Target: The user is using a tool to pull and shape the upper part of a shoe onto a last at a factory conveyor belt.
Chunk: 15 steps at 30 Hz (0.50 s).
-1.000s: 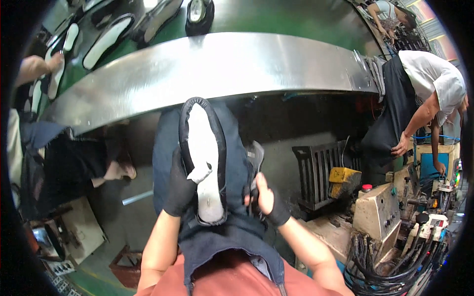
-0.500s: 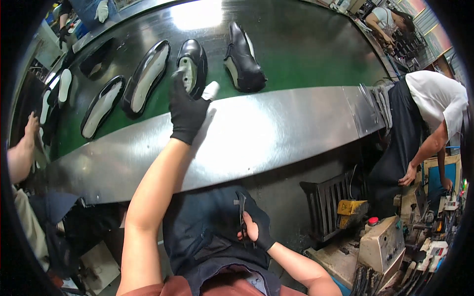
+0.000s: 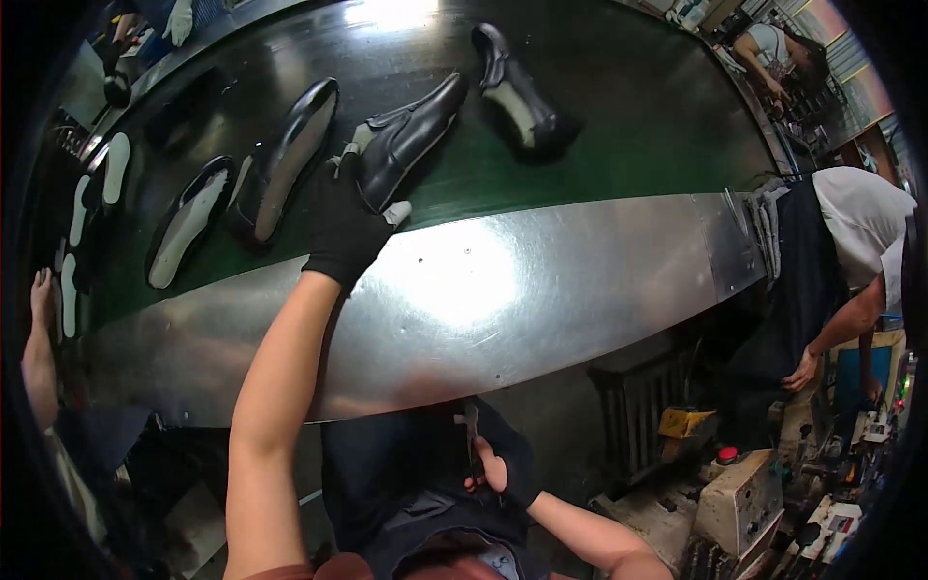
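Note:
A black leather shoe (image 3: 420, 135) lies tilted on the green belt (image 3: 628, 135), its toe pointing to the far right. Around its heel end is my left hand (image 3: 350, 230), in a black glove with white-wrapped fingertips, closed on it. Low in front of my dark apron (image 3: 387, 464), my right hand (image 3: 496, 472) grips a slim hand tool (image 3: 471, 425) with a metal head and dark handles; its exact kind is unclear. A second black shoe (image 3: 522, 92) rests on the belt to the right. Black shoes with pale linings (image 3: 290, 159) (image 3: 191, 220) stand to the left.
A shiny metal ledge (image 3: 580, 261) runs along the belt's near side. Pale insoles (image 3: 116, 169) lie at far left, near another person's arm (image 3: 41, 358). At right, a person in white (image 3: 860, 213) bends beside a machine box (image 3: 739, 498) with a red button.
My left hand has closed on the heel end of the middle shoe, which has turned with its toe toward the right. The shoe beyond it has shifted right. My right hand still holds the tool.

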Each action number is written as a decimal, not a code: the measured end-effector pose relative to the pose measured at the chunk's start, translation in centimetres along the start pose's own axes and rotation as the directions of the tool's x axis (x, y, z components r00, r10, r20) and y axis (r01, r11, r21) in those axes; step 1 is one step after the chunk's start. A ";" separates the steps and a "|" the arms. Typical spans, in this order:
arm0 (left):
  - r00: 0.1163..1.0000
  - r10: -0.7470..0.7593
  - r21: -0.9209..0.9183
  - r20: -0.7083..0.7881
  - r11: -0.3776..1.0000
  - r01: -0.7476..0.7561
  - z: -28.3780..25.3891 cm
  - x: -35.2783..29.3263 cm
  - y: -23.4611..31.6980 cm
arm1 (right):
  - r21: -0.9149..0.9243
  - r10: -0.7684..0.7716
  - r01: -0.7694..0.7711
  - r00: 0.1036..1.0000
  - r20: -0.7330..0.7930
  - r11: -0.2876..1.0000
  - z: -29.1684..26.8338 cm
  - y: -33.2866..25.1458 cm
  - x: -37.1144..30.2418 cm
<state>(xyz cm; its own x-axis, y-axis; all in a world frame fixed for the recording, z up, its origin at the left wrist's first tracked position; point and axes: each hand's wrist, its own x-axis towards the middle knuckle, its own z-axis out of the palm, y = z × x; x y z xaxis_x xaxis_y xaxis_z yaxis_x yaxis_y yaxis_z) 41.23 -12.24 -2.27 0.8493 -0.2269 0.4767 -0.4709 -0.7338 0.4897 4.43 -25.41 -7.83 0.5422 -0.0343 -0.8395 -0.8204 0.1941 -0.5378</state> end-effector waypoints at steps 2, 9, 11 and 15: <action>1.000 0.000 0.191 -0.004 0.982 0.000 -0.6 -0.5 -0.2 | -0.015 -0.032 0.032 0.999 0.012 0.999 0.2 0.1 -0.6; 0.668 -0.399 -0.732 0.628 -0.012 0.681 -10.7 -10.3 3.2 | 0.062 -0.088 0.087 0.996 0.010 0.994 -1.1 6.6 -1.0; 0.870 -0.389 -0.815 0.302 0.369 0.447 -10.9 -22.3 -5.4 | 0.098 -0.100 0.097 0.995 0.025 0.990 -0.6 8.1 -2.0; 0.902 -0.417 -0.834 0.109 0.455 0.311 -22.7 -33.2 -2.6 | 0.071 -0.135 0.139 0.989 -0.055 0.988 -0.8 10.9 -6.4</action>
<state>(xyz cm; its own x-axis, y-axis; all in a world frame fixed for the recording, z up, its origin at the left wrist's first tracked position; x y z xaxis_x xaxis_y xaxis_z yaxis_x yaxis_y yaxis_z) 8.89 11.75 -2.78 0.9888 0.0313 0.1462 -0.1490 0.1296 0.9803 -8.10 -23.87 -8.36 0.6375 -0.1136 -0.7620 -0.7223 0.2563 -0.6424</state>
